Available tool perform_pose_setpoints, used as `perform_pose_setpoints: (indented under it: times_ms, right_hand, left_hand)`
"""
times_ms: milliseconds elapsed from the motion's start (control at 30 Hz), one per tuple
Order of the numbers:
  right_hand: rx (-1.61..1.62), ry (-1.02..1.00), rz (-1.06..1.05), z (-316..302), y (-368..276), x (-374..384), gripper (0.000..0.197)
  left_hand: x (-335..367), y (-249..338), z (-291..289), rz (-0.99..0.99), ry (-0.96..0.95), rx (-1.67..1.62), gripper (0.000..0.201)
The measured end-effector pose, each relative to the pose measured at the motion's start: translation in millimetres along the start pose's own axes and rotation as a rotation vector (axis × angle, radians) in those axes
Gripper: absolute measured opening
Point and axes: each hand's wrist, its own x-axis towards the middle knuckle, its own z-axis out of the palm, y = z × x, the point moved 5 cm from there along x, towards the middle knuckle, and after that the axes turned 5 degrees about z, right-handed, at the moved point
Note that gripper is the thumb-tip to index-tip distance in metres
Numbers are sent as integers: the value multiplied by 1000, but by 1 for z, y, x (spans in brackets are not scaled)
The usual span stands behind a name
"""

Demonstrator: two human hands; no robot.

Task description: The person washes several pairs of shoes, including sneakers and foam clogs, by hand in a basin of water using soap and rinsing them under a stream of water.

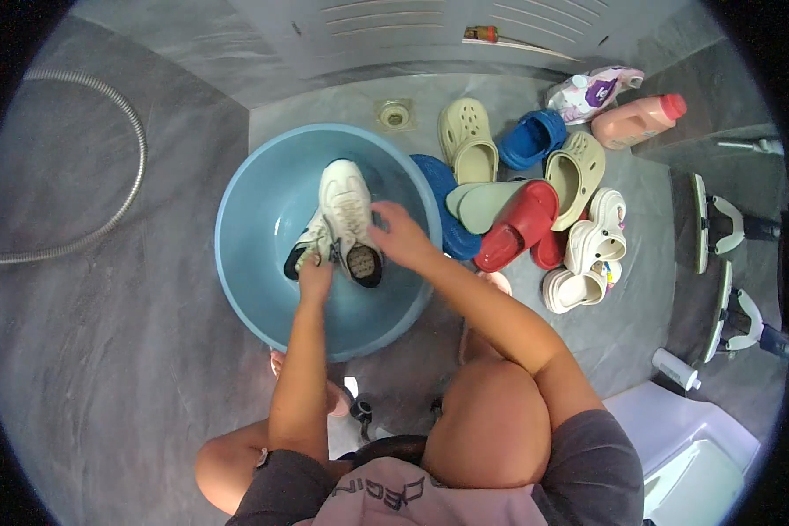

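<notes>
A white sneaker [345, 200] with pale laces and a dark heel lies in a round blue basin [245, 289]. A second white sneaker [309, 241] with dark trim is partly hidden under its left side. My left hand [316, 279] is closed at the heel end of the two sneakers, gripping the shoe on the left; its fingertips are partly hidden. On the other side, my right hand [399, 235] has its fingers apart, the tips by the laced side of the upper sneaker. Whether they touch it I cannot tell.
Right of the basin lie several clogs and slippers, among them a red slipper [519, 226], a beige clog [469, 142] and a white clog [574, 289]. Behind them stand a pink bottle [637, 123] and a white-and-purple pouch [592, 95]. A floor drain [395, 114] and shower hose [136, 149] also show.
</notes>
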Motion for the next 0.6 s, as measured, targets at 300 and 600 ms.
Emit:
perform_pose_setpoints:
  times_ms: [300,600]
  right_hand:
    - [-392,581,-207,-147,9,-27,39]
    - [-691,336,79,-138,108,-41,38]
  left_hand:
    - [-55,244,74,887,83,-225,37]
    - [-17,233,202,208,-143,116,56]
